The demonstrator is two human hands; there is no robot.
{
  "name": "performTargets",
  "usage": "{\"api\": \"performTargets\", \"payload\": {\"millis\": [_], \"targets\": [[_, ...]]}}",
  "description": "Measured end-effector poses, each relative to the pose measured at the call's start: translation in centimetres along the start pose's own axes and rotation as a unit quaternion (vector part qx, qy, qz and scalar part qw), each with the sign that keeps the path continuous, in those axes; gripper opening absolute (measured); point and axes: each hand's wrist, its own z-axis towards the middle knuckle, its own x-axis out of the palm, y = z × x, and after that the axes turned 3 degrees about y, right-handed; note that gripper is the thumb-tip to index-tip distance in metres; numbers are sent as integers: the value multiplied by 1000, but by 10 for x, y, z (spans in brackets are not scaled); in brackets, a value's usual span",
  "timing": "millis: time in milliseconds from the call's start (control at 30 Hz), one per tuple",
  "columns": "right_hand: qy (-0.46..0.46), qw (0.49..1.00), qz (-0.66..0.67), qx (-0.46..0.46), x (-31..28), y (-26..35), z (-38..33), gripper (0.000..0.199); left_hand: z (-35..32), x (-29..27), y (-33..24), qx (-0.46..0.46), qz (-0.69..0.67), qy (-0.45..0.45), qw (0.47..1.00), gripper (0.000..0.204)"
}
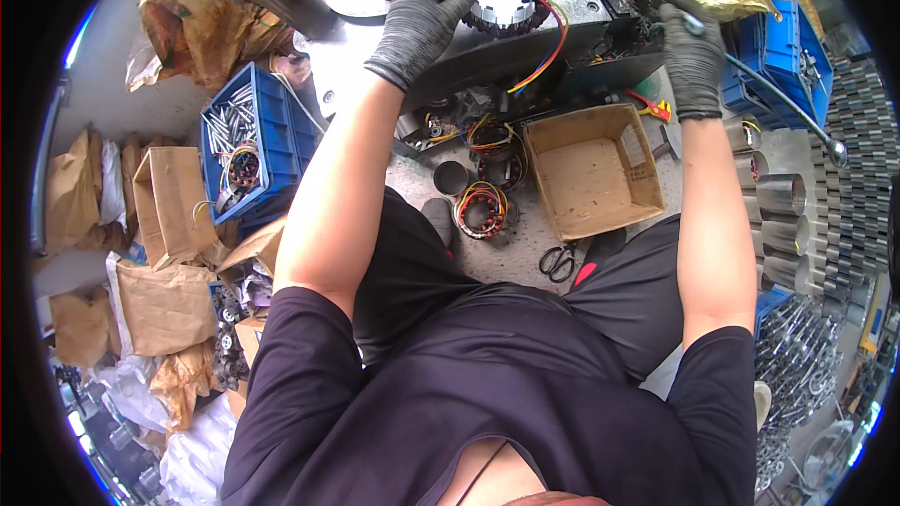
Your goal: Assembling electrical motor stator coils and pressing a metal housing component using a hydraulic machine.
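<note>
My left hand (419, 26), in a grey knit glove, closes on the left side of a motor stator (503, 2) in a round silver housing. Red, yellow and blue wires (561, 42) trail from the stator over the front edge of the metal worktop (352, 52). To the right, my other gloved hand, the right (694, 61), wraps round a metal lever (783, 101) that slants down to a ball end. A second rounded metal end shows at its fingers. Its hidden fingertips are on the far side.
Below the worktop, an open cardboard box (591, 173) sits by wired stators (483, 210), black scissors (560, 263) and red-handled pliers (652, 105). A blue crate (267, 145) of metal shafts stands left. Metal sleeves (781, 195) and stacked metal parts (848, 150) line the right.
</note>
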Motion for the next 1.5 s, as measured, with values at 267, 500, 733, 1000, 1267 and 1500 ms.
{"api": "performTargets", "payload": {"millis": [267, 500, 733, 1000, 1267, 1500], "targets": [[114, 934, 319, 107, -7, 52, -24, 21, 3, -4, 27, -92, -107, 27, 990, 52], [90, 949, 302, -17, -9, 89, -51, 20, 8, 6, 49, -109, -212, 29, 971, 51], [223, 932, 282, -39, 28, 94, -84, 11, -4, 1, 24, -116, -255, 54, 959, 51], [187, 964, 175, -75, 62, 85, -78, 16, -16, 12, 15, -151, -325, -3, 934, 55], [248, 949, 185, -56, 60, 100, -68, 9, -18, 14, 16, -159, -351, -7, 923, 57], [209, 948, 241, 13, 51, 96, -64, 12, -17, 14, 16, -161, -379, 4, 911, 54]]}}
